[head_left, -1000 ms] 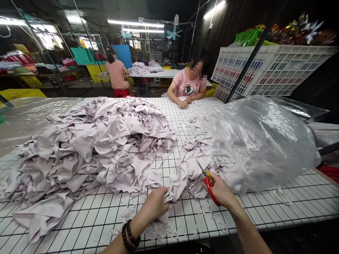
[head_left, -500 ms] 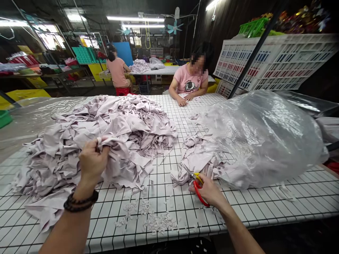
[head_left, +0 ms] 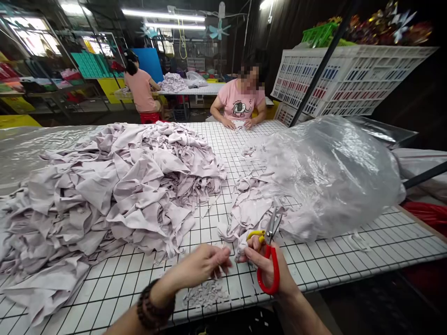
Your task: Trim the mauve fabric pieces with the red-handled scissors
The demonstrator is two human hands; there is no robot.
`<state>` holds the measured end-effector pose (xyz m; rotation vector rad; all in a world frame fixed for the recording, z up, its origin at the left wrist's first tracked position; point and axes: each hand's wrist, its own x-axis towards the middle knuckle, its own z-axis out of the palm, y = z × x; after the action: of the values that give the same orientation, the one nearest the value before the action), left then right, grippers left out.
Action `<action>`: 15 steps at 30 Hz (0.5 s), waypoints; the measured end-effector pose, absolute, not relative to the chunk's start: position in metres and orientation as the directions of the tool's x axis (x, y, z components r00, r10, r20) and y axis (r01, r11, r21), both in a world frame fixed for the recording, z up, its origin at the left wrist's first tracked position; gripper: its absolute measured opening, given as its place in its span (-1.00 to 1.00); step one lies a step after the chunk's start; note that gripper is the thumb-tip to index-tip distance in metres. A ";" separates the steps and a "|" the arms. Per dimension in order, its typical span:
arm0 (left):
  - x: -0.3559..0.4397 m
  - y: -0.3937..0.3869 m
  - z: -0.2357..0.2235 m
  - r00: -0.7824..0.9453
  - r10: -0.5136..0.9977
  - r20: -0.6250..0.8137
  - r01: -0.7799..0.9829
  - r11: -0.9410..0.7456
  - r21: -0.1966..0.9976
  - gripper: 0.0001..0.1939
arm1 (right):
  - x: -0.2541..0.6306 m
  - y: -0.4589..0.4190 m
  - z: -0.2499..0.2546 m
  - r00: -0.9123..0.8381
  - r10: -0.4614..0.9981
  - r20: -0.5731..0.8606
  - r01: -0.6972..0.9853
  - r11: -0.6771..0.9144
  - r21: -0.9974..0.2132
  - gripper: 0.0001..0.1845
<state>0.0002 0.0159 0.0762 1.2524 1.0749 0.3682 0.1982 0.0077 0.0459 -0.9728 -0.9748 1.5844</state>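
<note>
My right hand (head_left: 267,265) holds a pair of scissors (head_left: 270,228) with one red and one yellow handle, the blades pointing up and parted. A pale lilac cloth piece (head_left: 242,246) is pinched between that hand's thumb and fingers. Just to its left, my left hand (head_left: 209,263) has thumb and fingertips pressed together; what they hold, if anything, is too small to make out. A dark beaded bracelet circles the left wrist. Beneath the hands lies a scatter of small cloth snippets (head_left: 206,294). On the left spreads a large heap of lilac cloth pieces (head_left: 139,172).
A big clear plastic bag (head_left: 335,181) of cloth lies on the right of the white grid-patterned table (head_left: 216,218), cloth spilling from its mouth. Across the table sits a person in a pink shirt (head_left: 239,100). White crates (head_left: 345,79) stand behind the bag. Another person sits farther back.
My left hand has left the heap and come right, close to my right hand. The scissors have turned upward, and a cloth piece is now in my right hand's fingers. The view has shifted right.
</note>
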 end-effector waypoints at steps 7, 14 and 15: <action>0.050 -0.004 0.005 0.514 0.665 -0.542 -0.532 0.743 0.407 -0.65 | 0.196 0.006 0.038 -0.126 0.987 -0.101 -0.063 -0.110 -0.992 -0.71; 0.041 0.000 0.004 0.235 0.791 -0.564 -0.655 0.558 0.509 -0.76 | 0.211 0.032 0.042 -0.193 0.979 -0.069 0.383 0.010 -0.924 -0.76; 0.039 0.001 0.007 0.192 0.828 -0.527 -0.645 0.511 0.568 -0.76 | 0.210 0.037 0.038 -0.229 0.971 -0.066 0.375 0.025 -0.927 -0.72</action>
<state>0.0390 0.0010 0.0075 0.2395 0.9005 1.0480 0.2101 0.0373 0.0385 -1.3837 -1.6693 1.1957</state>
